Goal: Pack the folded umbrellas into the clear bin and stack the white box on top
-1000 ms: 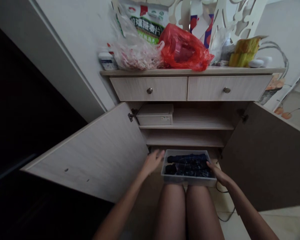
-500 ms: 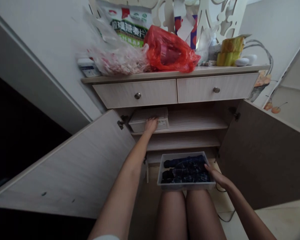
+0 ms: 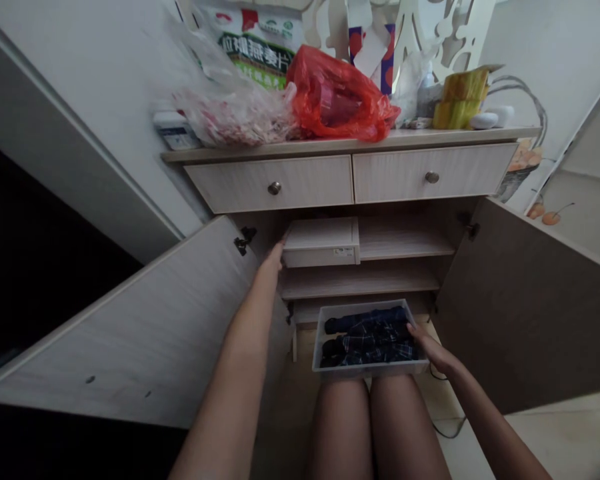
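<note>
As I look down through the head camera from afar, the open left cabinet door (image 3: pixel 130 327) angles out across the left of my view, its pale wood-grain face showing. Past its edge, the left hand (image 3: pixel 274 261) reaches into the cabinet, its fingers (image 3: pixel 280 248) bent against the left end of a white storage box (image 3: pixel 320 257); I cannot tell whether they grip it. That box sits on the upper shelf (image 3: pixel 405 248), just under the two drawers. Lower down, a clear plastic tray (image 3: pixel 367 371) rests against the person's thighs (image 3: pixel 340 427), holding folded navy plaid clothing (image 3: pixel 367 339). The right hand (image 3: pixel 433 353) holds the tray's right rim, with its fingers (image 3: pixel 417 335) curled narrowly over the edge. Further right, the right cabinet door (image 3: pixel 523 313) stands open, its dark inner face showing.
</note>
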Demonstrator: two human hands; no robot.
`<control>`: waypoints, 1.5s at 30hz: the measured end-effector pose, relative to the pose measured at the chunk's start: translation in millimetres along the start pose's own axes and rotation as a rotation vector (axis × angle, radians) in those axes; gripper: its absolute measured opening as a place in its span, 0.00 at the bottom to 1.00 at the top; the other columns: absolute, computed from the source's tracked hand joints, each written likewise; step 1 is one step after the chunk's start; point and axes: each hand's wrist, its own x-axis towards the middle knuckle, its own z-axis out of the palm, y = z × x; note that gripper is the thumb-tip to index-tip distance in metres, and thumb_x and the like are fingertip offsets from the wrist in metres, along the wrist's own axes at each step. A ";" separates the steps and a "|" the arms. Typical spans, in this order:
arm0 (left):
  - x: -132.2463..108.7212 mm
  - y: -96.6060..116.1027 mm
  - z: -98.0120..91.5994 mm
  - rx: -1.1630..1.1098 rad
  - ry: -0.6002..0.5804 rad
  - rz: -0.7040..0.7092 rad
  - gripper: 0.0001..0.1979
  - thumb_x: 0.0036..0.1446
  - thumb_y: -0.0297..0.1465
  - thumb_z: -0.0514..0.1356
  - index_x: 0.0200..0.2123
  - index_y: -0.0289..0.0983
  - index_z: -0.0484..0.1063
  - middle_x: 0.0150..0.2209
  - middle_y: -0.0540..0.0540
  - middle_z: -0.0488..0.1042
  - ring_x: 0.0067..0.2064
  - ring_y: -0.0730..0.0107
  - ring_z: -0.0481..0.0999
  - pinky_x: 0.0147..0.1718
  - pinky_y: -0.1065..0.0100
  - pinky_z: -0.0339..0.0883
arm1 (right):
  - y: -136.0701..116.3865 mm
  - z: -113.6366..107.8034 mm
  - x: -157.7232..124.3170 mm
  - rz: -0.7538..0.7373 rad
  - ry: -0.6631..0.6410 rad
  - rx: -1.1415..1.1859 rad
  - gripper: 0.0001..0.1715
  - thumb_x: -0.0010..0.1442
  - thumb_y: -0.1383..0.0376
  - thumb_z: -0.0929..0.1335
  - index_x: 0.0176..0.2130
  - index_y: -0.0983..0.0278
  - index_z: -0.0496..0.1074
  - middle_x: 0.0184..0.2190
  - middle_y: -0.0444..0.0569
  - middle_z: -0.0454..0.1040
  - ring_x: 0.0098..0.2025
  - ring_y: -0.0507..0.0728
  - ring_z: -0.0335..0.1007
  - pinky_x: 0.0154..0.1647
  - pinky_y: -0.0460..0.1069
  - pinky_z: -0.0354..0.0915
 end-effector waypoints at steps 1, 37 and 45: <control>-0.8 -4.0 -4.3 -0.070 -0.049 -0.057 0.34 0.60 0.51 0.54 0.62 0.36 0.61 0.55 0.26 0.67 0.56 0.39 0.71 0.47 0.42 0.70 | 0.9 1.9 0.0 0.003 0.022 0.023 0.47 0.47 0.31 0.68 0.55 0.57 0.74 0.59 0.52 0.71 0.66 0.68 0.59 0.69 0.64 0.48; -129.3 -79.1 -77.8 -0.599 0.054 -0.176 0.18 0.61 0.35 0.60 0.54 0.43 0.72 0.50 0.40 0.74 0.52 0.56 0.76 0.47 0.50 0.76 | -100.4 -60.8 20.2 -0.132 0.296 0.262 0.29 0.57 0.46 0.69 0.50 0.61 0.74 0.48 0.52 0.79 0.55 0.67 0.73 0.57 0.63 0.68; -143.0 -86.3 -43.8 -0.608 -0.016 -0.205 0.20 0.60 0.38 0.60 0.55 0.44 0.70 0.50 0.40 0.75 0.53 0.54 0.75 0.46 0.50 0.76 | -94.5 -36.0 42.3 -0.111 0.175 0.240 0.30 0.61 0.45 0.65 0.53 0.61 0.72 0.51 0.54 0.77 0.56 0.66 0.72 0.59 0.64 0.65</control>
